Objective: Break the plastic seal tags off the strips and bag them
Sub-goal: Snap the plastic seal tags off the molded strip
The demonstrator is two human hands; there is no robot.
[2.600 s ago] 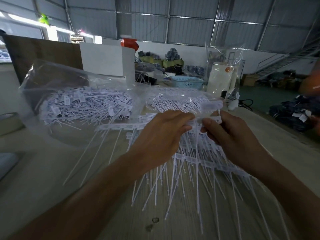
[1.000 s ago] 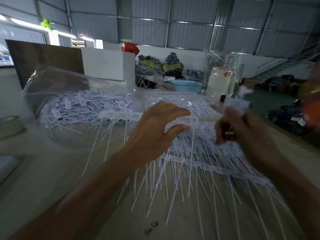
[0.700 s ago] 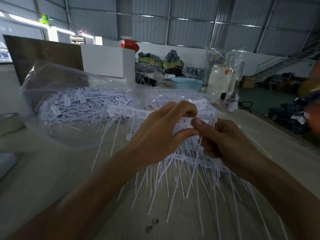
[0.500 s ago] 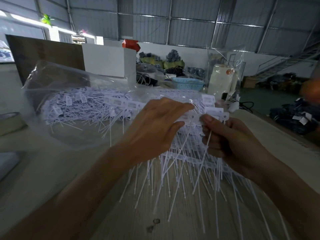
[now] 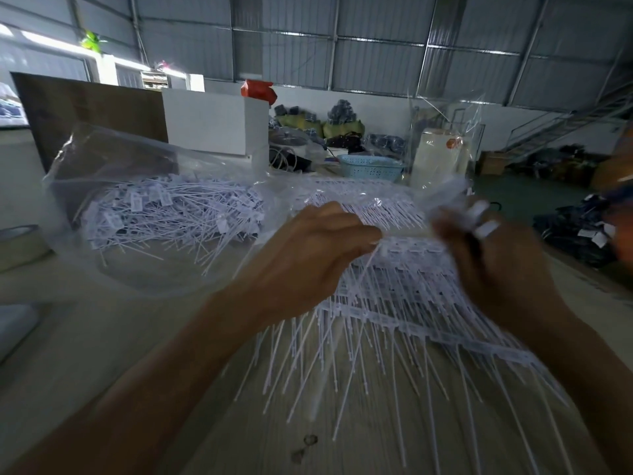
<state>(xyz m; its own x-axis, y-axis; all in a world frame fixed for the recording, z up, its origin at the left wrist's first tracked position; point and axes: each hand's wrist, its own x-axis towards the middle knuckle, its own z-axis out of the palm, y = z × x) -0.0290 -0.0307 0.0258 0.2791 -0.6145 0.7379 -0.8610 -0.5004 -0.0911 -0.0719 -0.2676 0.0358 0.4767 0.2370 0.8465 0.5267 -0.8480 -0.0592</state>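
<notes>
- We see our left hand [image 5: 308, 258] pinching the end tag of a strip [image 5: 416, 246] of white seal tags, fingertips curled on its left end
- That strip runs left to right between our two hands, its thin tails hanging down and toward us over the table [image 5: 120, 337]
- Our right hand [image 5: 493, 262] is blurred; its fingers look curled around loose white tags [image 5: 484, 224] that stick up above the knuckles
- More strips [image 5: 428, 330] lie piled under the hands, their bands crossing the table left to right and slanting down at the right, tails fanned toward the near edge
- The clear bag [image 5: 113, 159] lies at left, just beyond the left hand, holding a heap of broken-off tags [image 5: 171, 214] whose long tails mostly run left to right
- Bare table shows at near left and between the bag and our left forearm
</notes>
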